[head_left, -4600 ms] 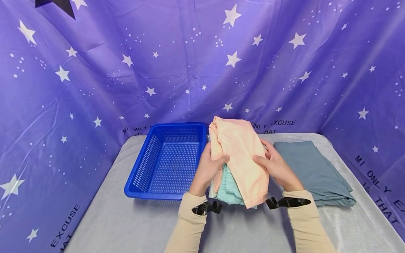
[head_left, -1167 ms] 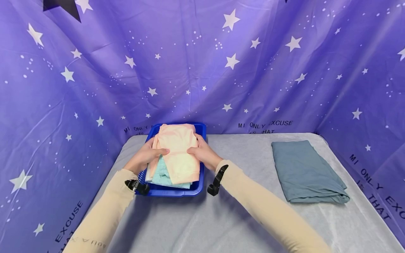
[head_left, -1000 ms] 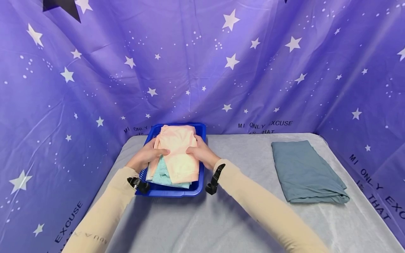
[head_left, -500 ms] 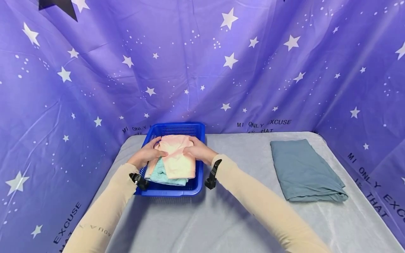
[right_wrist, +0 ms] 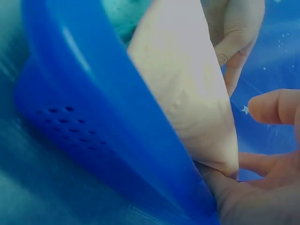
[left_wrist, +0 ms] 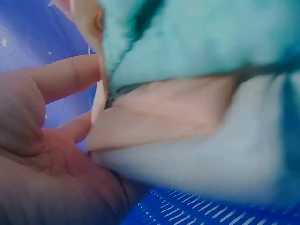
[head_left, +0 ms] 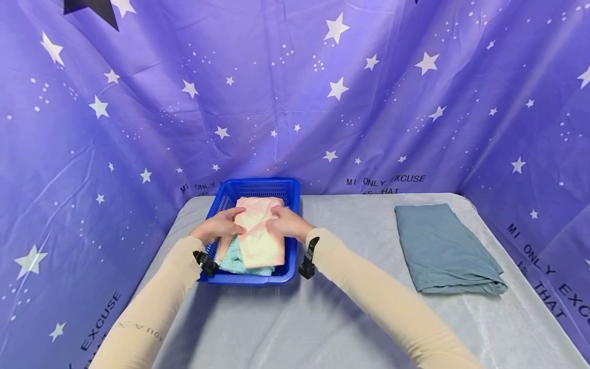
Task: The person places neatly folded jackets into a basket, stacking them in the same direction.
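Note:
A folded peach garment (head_left: 261,245) lies uppermost on a stack inside the blue plastic basket (head_left: 251,280). Beneath it a mint-green garment (head_left: 234,259) shows, and the left wrist view has peach and white layers (left_wrist: 187,164) lower down. My left hand (head_left: 220,224) rests at the stack's left side, its fingers and thumb spread over the peach cloth's edge. On the opposite side, my right hand (head_left: 290,224) touches the peach cloth near the basket's right wall. In the right wrist view that hand's thumb stands off the cloth; some fingertips are hidden behind it.
A folded grey-blue garment (head_left: 447,251) lies on the right of the grey cloth-covered table (head_left: 341,302). Purple star-printed curtains (head_left: 295,92) hang behind and at both sides. Black straps with small cameras (head_left: 310,259) sit on the wrists.
The stack was carried left from the table's middle and lowered into the basket. Both hands, which gripped it with thumbs on top, have loosened, and the left fingers now show above the cloth.

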Motion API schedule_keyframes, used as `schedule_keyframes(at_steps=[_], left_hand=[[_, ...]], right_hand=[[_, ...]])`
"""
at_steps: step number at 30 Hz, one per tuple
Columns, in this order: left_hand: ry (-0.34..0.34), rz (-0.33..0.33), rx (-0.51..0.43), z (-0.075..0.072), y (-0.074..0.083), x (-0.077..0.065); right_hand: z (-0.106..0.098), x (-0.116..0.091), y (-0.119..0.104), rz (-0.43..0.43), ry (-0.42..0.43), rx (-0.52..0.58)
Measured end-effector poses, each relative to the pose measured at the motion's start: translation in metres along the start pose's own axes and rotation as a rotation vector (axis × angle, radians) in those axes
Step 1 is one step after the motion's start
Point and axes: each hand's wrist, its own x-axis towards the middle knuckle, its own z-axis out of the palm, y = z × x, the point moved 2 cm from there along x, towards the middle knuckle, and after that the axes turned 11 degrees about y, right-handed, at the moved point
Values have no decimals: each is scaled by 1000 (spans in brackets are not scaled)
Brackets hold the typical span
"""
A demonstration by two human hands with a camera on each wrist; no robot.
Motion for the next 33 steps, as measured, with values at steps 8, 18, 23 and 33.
schedule_keyframes(at_steps=[8,18,23,33], left_hand=[[-35,-61,165,3,3,-5],[-109,-164,284,11,7,-10],[-117,-177,325,13,9,-10],[-120,-173,424,15,12,-9]], right_hand=[[8,-13,-10,-136,-96,-336],[26,-32,-13,-241,-140,-832],[29,-33,-8,-307,-190,-944],[26,-38,-1,-450,-271,-1055]])
